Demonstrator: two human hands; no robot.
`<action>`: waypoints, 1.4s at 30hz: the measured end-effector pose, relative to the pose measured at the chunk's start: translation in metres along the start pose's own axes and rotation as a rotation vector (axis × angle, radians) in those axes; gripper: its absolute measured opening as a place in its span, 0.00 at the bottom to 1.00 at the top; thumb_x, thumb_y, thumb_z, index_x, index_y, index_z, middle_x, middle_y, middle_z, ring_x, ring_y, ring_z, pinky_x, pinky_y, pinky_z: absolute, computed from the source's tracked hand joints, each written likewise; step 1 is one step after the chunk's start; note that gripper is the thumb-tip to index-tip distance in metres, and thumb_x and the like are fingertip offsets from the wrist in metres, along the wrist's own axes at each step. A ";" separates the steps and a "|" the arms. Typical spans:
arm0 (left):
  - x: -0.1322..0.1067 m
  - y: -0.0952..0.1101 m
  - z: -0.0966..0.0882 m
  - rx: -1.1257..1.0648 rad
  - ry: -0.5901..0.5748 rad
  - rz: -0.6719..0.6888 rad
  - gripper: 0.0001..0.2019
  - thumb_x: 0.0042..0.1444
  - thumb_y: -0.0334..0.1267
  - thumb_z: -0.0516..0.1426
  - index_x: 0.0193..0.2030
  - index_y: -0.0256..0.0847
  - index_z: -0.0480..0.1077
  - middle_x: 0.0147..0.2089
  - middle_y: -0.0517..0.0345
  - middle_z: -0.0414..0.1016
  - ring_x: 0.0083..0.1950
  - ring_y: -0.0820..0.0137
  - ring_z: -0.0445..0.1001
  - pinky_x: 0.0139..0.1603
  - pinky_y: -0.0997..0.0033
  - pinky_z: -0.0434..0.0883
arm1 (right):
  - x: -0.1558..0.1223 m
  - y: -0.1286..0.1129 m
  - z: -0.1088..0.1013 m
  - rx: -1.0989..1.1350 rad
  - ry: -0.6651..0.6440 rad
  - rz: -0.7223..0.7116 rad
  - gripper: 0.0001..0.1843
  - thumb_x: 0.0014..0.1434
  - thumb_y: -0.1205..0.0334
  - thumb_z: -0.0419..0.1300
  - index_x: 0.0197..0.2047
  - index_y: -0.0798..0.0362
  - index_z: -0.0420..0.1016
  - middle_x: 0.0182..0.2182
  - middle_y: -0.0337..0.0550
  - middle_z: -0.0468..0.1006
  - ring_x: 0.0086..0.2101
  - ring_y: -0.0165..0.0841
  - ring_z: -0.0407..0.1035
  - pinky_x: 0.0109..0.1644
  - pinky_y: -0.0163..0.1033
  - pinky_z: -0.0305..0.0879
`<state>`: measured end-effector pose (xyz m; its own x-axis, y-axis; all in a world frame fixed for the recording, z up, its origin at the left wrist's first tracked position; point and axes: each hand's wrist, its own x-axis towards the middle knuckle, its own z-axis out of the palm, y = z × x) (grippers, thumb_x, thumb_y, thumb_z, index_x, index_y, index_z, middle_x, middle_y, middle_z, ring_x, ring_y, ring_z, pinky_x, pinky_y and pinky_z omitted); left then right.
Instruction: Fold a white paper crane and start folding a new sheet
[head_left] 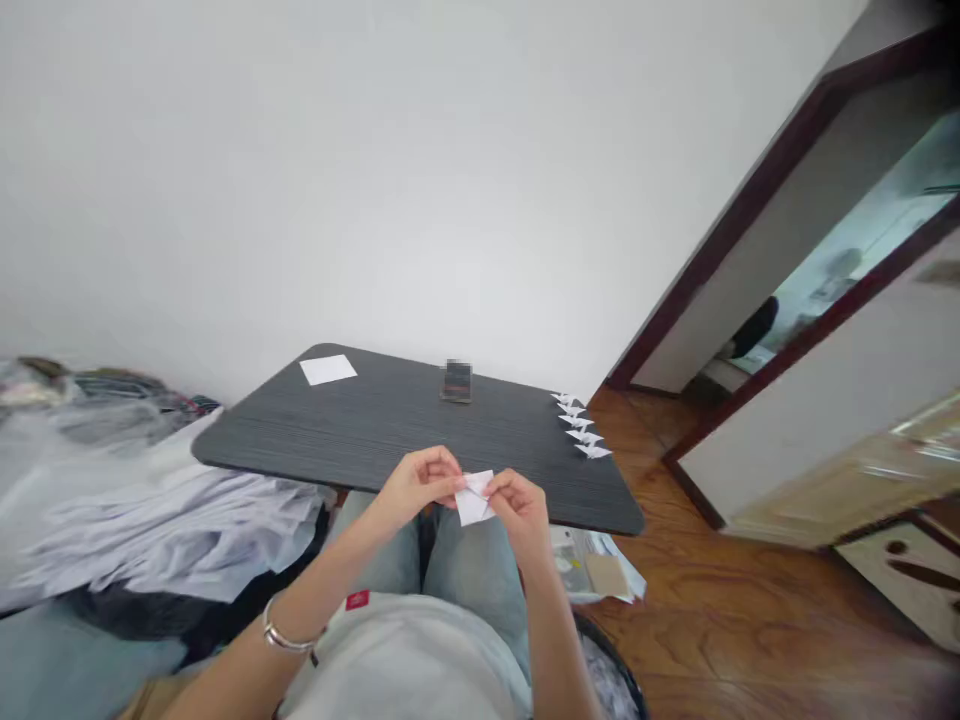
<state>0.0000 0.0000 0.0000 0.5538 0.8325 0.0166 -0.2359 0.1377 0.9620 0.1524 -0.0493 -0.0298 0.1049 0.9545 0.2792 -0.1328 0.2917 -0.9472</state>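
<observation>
A small folded piece of white paper [474,508] is held up between my two hands, just over the near edge of the dark table. My left hand [424,482] pinches its left side between thumb and fingers. On the right side, my right hand [519,505] grips the paper the same way. Fold lines cross its face, though the finer creases are too small to make out. Several folded white paper cranes [581,425] stand in a row along the table's right edge. At the far left of the table lies a flat white sheet of paper [328,369].
A small dark device on a stand [457,382] is at the back of the table [375,415]. White cloth [172,530] is heaped at left. Papers [600,565] and a dark-rimmed bin [611,670] sit on the floor below right. A doorway opens at right.
</observation>
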 end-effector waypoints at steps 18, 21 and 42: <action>0.001 -0.003 -0.007 -0.016 0.000 -0.070 0.13 0.39 0.38 0.64 0.29 0.33 0.68 0.22 0.61 0.73 0.24 0.77 0.71 0.27 0.79 0.70 | -0.001 -0.004 0.004 0.046 0.016 0.043 0.04 0.46 0.65 0.58 0.23 0.53 0.67 0.14 0.32 0.67 0.15 0.23 0.56 0.21 0.30 0.52; 0.000 0.000 -0.009 -0.001 -0.008 -0.083 0.14 0.41 0.39 0.64 0.32 0.33 0.69 0.24 0.58 0.75 0.25 0.76 0.73 0.29 0.78 0.71 | 0.000 -0.002 0.003 0.042 0.015 0.041 0.04 0.47 0.66 0.58 0.23 0.53 0.66 0.16 0.33 0.69 0.16 0.24 0.58 0.22 0.29 0.51; 0.000 -0.001 -0.001 0.031 0.043 -0.040 0.15 0.38 0.36 0.65 0.32 0.33 0.67 0.20 0.63 0.71 0.22 0.77 0.70 0.28 0.76 0.70 | -0.003 -0.008 0.003 -0.040 -0.008 -0.012 0.06 0.49 0.63 0.56 0.23 0.53 0.65 0.15 0.31 0.64 0.17 0.24 0.55 0.22 0.30 0.50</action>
<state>-0.0006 0.0003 -0.0018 0.5273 0.8490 -0.0332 -0.1888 0.1552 0.9697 0.1502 -0.0539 -0.0223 0.0980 0.9515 0.2915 -0.0920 0.3003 -0.9494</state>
